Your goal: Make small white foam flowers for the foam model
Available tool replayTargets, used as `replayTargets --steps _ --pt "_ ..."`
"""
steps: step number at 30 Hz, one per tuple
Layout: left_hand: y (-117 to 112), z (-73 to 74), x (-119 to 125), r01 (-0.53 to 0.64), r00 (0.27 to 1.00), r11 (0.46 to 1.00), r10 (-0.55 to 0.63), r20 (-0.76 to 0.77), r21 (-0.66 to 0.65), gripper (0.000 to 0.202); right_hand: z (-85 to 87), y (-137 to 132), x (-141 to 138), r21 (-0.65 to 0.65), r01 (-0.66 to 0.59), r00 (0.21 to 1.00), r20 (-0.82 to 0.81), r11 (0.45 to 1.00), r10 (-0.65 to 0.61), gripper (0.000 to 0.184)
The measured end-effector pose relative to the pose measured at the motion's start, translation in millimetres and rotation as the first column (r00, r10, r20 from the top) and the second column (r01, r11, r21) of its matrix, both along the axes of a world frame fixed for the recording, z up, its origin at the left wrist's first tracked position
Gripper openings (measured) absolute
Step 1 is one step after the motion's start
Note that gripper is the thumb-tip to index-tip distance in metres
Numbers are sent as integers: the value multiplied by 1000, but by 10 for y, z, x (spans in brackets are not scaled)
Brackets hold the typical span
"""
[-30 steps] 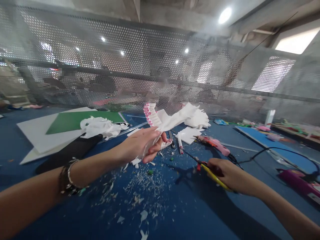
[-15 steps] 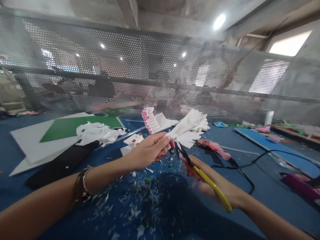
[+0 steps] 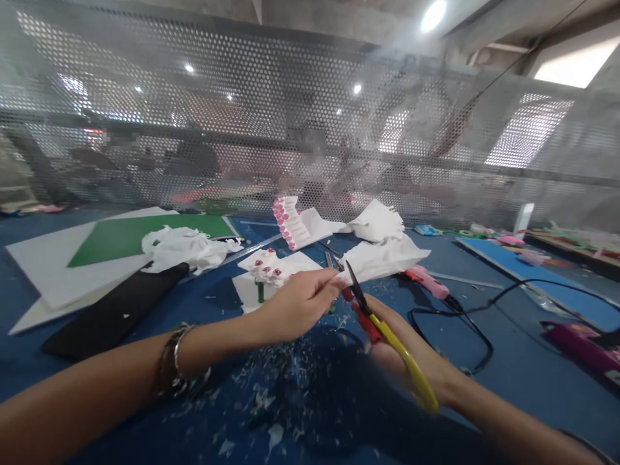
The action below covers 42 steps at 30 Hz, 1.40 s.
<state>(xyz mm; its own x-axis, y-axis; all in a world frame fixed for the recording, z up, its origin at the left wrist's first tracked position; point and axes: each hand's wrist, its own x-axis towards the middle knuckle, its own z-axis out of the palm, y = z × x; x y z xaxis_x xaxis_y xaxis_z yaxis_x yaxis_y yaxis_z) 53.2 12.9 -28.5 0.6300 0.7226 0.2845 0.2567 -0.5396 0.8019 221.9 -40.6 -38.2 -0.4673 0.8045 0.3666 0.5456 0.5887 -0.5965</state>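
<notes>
Head view: left hand pinches white paper above blue table; right hand grips scissors, blades by paper's near end. Pink corded tool lies beyond right hand.

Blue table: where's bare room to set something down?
The clearest patch of table is at right, between the black cable, purple object and right forearm. It's crowded around the left hand: white papers beyond, scraps nearer.
</notes>
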Motion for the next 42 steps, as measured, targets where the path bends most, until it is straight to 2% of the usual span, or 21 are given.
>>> replayTargets --steps 6,13,18,23,29,34,37,40,42 --pt "19 -38 18 55 997 986 -46 61 -160 27 -37 -30 -41 0 142 990 14 990 -142 62" --pt "21 -71 31 102 989 969 -75 127 -224 28 -123 -25 -56 -161 132 985 -94 978 -148 57" --pt "7 -80 18 133 982 965 -98 161 -228 27 -182 -1 -23 -111 165 979 -101 980 -176 49" --pt "14 -69 7 155 981 961 -121 153 -231 27 -135 -4 -5 -83 165 985 -27 983 -168 44" --pt "10 -49 12 174 985 976 -171 30 -134 27 -50 -18 -6 22 91 993 70 996 -92 50" --pt "-13 -20 0 197 980 970 -199 4 -141 25 -70 -4 -1 -28 151 987 59 988 -149 50" --pt "-43 -17 10 195 980 970 -199 -13 -147 26 -88 -5 4 -5 189 982 22 982 -189 48" --pt "-59 12 9 219 962 963 -241 -132 -160 26 -98 -13 21 -7 201 980 6 979 -201 47" --pt "-45 81 -30 271 920 952 -300 -254 -143 28 -101 -12 53 -51 188 982 8 981 -187 47"
